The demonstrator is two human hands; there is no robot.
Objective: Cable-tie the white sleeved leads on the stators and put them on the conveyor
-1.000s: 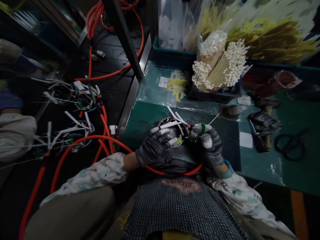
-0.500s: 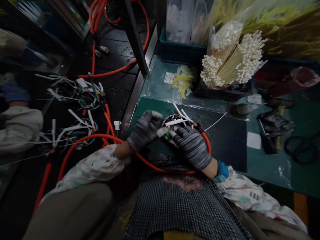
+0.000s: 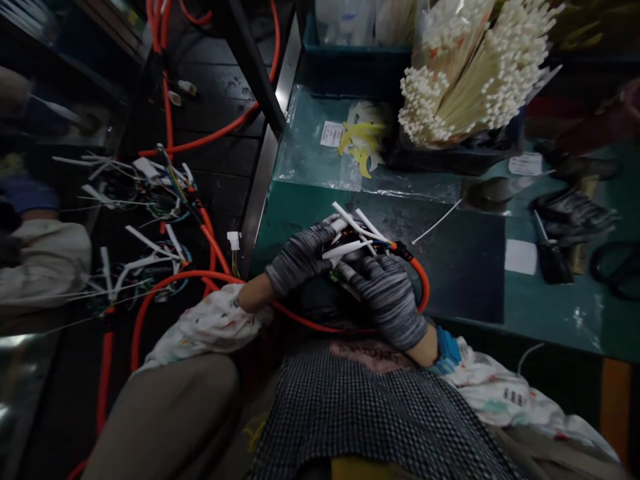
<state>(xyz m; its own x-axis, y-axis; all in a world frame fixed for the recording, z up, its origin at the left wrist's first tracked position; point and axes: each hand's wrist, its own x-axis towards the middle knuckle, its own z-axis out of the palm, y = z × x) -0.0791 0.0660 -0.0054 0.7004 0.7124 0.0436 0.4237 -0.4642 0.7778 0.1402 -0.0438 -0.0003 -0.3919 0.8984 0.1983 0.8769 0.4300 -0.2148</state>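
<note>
Both my hands wear grey striped gloves and close around a round wired part (image 3: 357, 241), which bristles with white sleeves and thin coloured wires. My left hand (image 3: 300, 257) lies over its left side, fingers on the white sleeves. My right hand (image 3: 387, 300) grips it from below and the near side. A thick orange cable (image 3: 424, 287) leaves the part at a black connector, curves past my right hand and runs beneath both wrists. The part's underside is hidden by my gloves.
A bag of white cable ties (image 3: 465, 73) stands on the green workbench (image 3: 440, 293) with yellow plastic pieces (image 3: 361, 143) beside it. A screwdriver (image 3: 553, 265), black scissors (image 3: 613, 263) and gloves (image 3: 573, 217) lie right. Similar wired parts (image 3: 145, 193) and orange cables lie on the dark floor left, beyond the bench's metal edge (image 3: 263, 180).
My left hand has come down from above the part and closed over its white sleeves. Both hands now sit closer together, and the part's sleeves show more to the upper right.
</note>
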